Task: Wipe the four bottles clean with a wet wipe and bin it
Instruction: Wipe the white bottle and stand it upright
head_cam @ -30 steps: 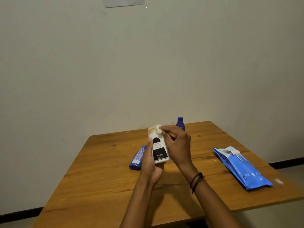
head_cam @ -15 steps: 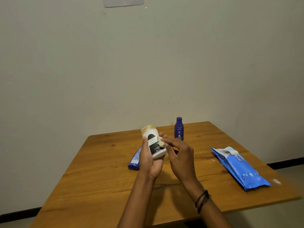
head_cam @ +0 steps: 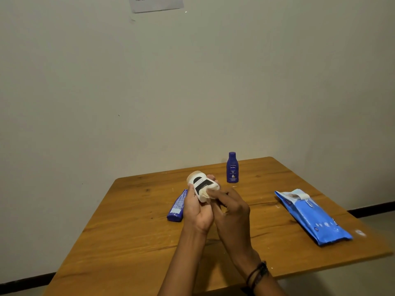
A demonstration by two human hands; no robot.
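My left hand (head_cam: 197, 210) grips a white bottle (head_cam: 199, 183) with a black label, tilted with its tan cap pointing away, above the wooden table (head_cam: 136, 227). My right hand (head_cam: 232, 212) presses a white wet wipe (head_cam: 210, 192) against the bottle's lower right side. A dark blue bottle (head_cam: 232, 167) stands upright near the table's far edge. A blue tube-like bottle (head_cam: 177, 207) lies flat just left of my left hand. A fourth bottle is not visible.
A blue pack of wet wipes (head_cam: 312, 216) lies on the right of the table, flap peeled back. A pale wall stands right behind the table, with a paper note (head_cam: 156, 3) at the top. No bin is in view.
The white bottle has been tipped from nearly upright to pointing away. My right hand has slid with the wipe from the cap down to the bottle's lower part.
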